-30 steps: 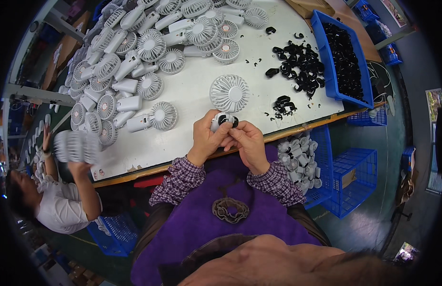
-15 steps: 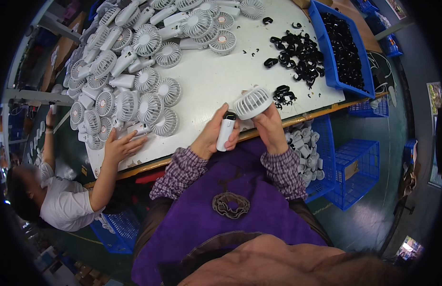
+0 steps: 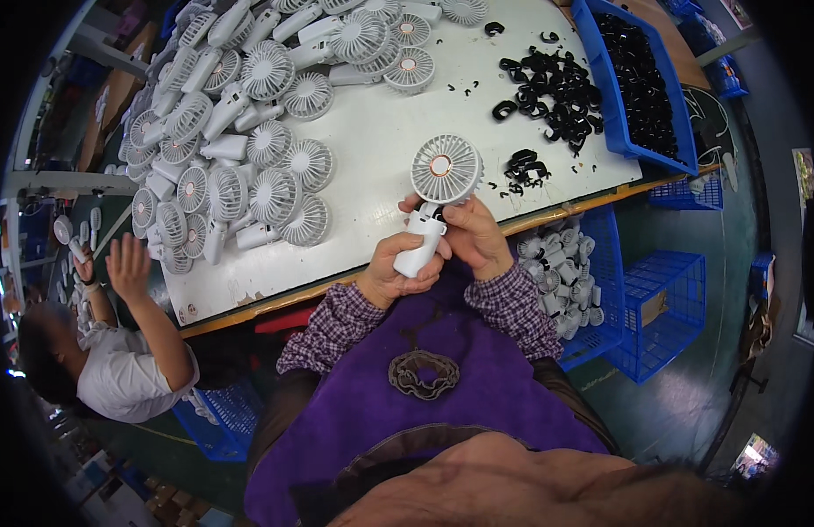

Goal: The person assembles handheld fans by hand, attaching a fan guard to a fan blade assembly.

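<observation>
A white handheld fan (image 3: 445, 169) stands upright before me, its round grille facing me with a copper-coloured ring in the middle. My left hand (image 3: 402, 265) is closed round its white handle. At the neck, where a black piece shows between handle and head, the fingers of my right hand (image 3: 474, 230) are closed on the fan. Their tips are partly hidden behind it. Beyond, to the right on the white table (image 3: 372, 176), lie loose black clip-like parts (image 3: 556, 97), with a smaller cluster (image 3: 525, 171) nearer me.
Many white fans (image 3: 275, 198) are heaped on the table's left. A blue tray (image 3: 613, 123) of black parts stands at the far right. Below the table edge, a blue crate (image 3: 607, 290) holds white pieces beside another blue crate (image 3: 657, 307). A co-worker (image 3: 130, 373) sits at the left.
The fan's head has turned its grille toward me and now stands above the handle. My right hand has moved down to the neck. The co-worker's hand has lifted off the heap.
</observation>
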A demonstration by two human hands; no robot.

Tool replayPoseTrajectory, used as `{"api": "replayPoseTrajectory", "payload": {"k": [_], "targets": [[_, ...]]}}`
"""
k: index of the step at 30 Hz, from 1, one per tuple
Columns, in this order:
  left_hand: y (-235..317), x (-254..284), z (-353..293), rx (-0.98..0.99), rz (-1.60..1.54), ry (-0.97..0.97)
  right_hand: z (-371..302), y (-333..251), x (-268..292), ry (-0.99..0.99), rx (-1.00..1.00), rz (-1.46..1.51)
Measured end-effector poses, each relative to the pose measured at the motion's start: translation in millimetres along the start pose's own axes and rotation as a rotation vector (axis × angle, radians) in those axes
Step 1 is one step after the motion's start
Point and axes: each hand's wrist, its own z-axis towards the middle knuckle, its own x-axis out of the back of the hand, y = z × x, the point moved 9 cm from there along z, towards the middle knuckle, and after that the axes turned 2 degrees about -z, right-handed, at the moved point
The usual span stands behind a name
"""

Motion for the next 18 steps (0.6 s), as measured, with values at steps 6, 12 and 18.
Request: {"api": "replayPoseTrajectory", "payload": {"k": [6,12,18], "targets": [[-12.9,-29.6,-1.6,-0.019,0.115,0.240,-32.1,17.0,-2.1,0.069,0.053,0.221],[27.9,-48.5,-20.6,-0.022,0.969,0.332,-97.5,-41.8,34.9,0.263,0.450,-0.140],[169.5,-78.8,-260.8,-0.945,1.638,1.456,-273.4,-54.4,220.7,0.653,0.231,-0.097]]}}
